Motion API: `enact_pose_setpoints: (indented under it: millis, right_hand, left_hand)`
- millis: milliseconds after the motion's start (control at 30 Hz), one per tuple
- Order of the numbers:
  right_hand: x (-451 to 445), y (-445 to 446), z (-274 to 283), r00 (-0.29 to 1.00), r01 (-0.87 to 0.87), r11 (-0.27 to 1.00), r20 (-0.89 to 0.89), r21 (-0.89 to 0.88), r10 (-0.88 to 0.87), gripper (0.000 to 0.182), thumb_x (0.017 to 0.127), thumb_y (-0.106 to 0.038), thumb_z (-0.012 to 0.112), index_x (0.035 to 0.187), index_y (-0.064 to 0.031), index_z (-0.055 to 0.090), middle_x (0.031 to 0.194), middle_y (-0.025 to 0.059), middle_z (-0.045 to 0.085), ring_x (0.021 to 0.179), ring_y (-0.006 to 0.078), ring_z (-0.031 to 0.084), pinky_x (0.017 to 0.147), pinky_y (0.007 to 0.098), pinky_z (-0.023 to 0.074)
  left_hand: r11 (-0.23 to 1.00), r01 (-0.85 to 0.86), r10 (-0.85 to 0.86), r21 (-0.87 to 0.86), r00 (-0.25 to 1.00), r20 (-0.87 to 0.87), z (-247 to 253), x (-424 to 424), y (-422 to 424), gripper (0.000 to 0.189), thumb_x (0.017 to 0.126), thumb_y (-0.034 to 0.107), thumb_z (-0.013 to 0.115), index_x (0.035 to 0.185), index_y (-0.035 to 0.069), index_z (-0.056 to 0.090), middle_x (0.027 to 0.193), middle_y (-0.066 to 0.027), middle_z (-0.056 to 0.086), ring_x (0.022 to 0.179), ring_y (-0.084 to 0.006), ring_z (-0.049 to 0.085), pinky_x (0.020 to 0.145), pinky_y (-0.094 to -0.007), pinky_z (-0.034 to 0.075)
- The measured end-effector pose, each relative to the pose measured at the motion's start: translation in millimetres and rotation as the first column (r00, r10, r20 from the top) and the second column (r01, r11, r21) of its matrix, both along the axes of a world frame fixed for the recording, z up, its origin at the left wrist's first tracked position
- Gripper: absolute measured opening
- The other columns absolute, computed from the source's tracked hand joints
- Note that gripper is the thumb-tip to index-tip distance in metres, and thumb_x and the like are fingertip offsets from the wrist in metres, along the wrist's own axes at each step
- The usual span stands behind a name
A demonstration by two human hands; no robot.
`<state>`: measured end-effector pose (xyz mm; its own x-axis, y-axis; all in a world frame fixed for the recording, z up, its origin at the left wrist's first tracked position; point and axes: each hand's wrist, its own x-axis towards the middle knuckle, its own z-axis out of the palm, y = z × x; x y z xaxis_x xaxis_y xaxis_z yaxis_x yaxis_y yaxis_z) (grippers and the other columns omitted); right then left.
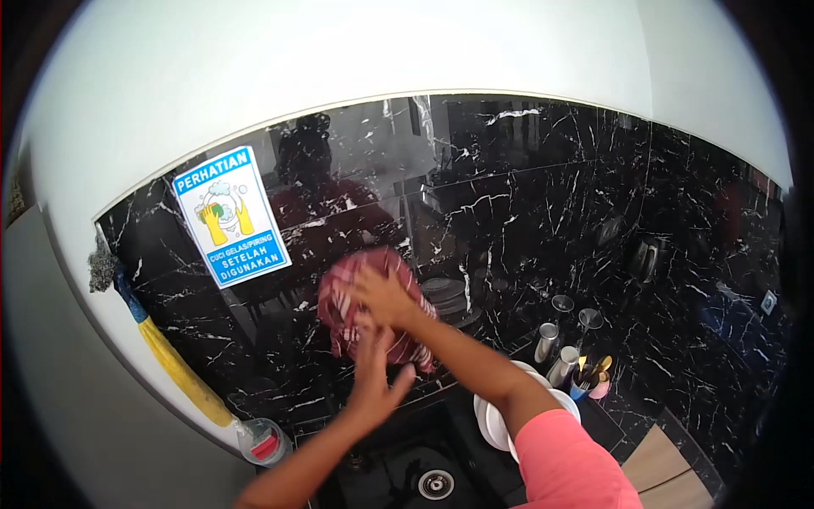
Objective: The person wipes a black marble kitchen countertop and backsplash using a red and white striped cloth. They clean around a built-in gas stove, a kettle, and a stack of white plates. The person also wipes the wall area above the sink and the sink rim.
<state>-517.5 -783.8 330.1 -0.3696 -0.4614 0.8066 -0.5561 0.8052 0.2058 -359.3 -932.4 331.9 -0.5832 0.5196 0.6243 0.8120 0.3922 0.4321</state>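
A red and white checkered cloth (pixel 407 267) is bunched in front of the black marbled wall, above the back edge of the sink. My right hand (pixel 385 299) lies across its front, blurred, with the fingers pointing left. Whether those fingers grip the fabric cannot be made out. Just below, my left hand (pixel 375 375) points upward with thumb and fingers apart, its fingertips at the cloth's lower front. What supports the cloth is hidden behind it. Beneath both arms is a black sink (pixel 388 458) with a round metal drain (pixel 436 485).
White plates (pixel 489 423) are stacked right of the sink, partly behind my right arm. Beyond them stand metal tumblers (pixel 563 366) and cutlery in a blue cup (pixel 579 389). A clear container (pixel 266 442) with a red item, yellow gloves (pixel 181 369) and a printed sign (pixel 232 216) are leftward.
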Motion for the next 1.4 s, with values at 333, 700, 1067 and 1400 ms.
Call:
enact_pose_setpoints:
  millis: [333, 700, 1067, 1400]
  right_hand:
    - [-17, 116, 218, 0.814, 0.129, 0.854, -0.438, -0.503, -0.381, 0.060, 0.087, -0.042, 0.053, 0.141, -0.0177, 0.040, 0.133, 0.0208, 0.045, 0.135, 0.0377, 0.029, 0.105, 0.0676, 0.0077]
    - [18, 152, -121, 0.876, 0.483, 0.842, 0.114, -0.241, -0.469, 0.067, 0.086, -0.047, 0.052, 0.137, -0.0051, 0.042, 0.134, 0.0218, 0.041, 0.121, 0.0423, 0.039, 0.100, 0.0753, 0.0059]
    - [-7, 215, 229, 0.847, 0.218, 0.914, -0.399, -0.341, -0.351, 0.068, 0.087, -0.057, 0.048, 0.145, -0.0245, 0.032, 0.137, 0.0163, 0.042, 0.135, 0.0328, 0.030, 0.101, 0.0732, 0.0071]
    - [-2, 233, 54, 0.908, 0.221, 0.825, -0.200, -0.520, -0.369, 0.067, 0.081, -0.044, 0.057, 0.138, -0.0104, 0.043, 0.111, 0.0196, 0.049, 0.117, 0.0438, 0.040, 0.099, 0.0739, 0.0060]
  left_hand:
    - [0.751, -0.574, 0.547, 0.328, 0.262, -0.795, 199, -170, 107, 0.061, 0.091, 0.039, 0.049, 0.142, 0.010, 0.036, 0.143, -0.0093, 0.039, 0.141, -0.0319, 0.019, 0.109, -0.0593, 0.014]
    - [0.648, -0.624, -0.118, -0.437, 0.485, -0.867, -47, -159, 75, 0.062, 0.091, 0.044, 0.049, 0.145, 0.020, 0.033, 0.146, 0.0005, 0.037, 0.141, -0.0206, 0.022, 0.113, -0.0483, 0.016]
    - [0.711, -0.693, 0.430, 0.122, 0.291, -0.855, 254, -132, 141, 0.061, 0.084, 0.033, 0.053, 0.139, 0.012, 0.040, 0.143, -0.0043, 0.042, 0.139, -0.0264, 0.027, 0.110, -0.0611, 0.009]
    - [0.728, -0.674, 0.433, 0.124, 0.311, -0.846, 114, -168, 206, 0.061, 0.083, 0.039, 0.053, 0.135, 0.008, 0.045, 0.139, -0.0072, 0.044, 0.140, -0.0311, 0.024, 0.110, -0.0595, 0.010]
